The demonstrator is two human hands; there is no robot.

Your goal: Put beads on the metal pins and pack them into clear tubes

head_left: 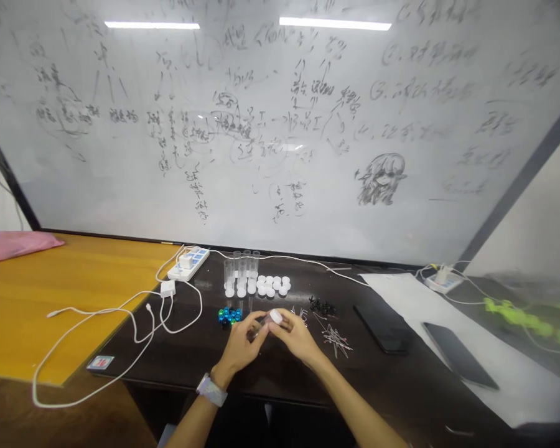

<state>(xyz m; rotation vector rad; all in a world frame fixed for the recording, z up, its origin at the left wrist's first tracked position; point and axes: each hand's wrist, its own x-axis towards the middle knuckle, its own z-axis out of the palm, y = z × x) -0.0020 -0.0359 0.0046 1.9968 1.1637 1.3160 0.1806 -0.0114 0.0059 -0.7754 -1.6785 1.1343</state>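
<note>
Both my hands meet over the dark table, holding a small clear tube with a white cap. My left hand, with a watch at the wrist, grips the tube's body. My right hand pinches the capped end. Just beyond the hands lie blue-green beads. Further back stand several clear tubes and a cluster of white caps. Small black pieces and thin metal pins lie to the right of my hands.
A white power strip and looping white cables sit at left, over a yellow wooden table. Two dark phones lie right, one on white paper. A written-on whiteboard stands behind. A pink cloth lies far left.
</note>
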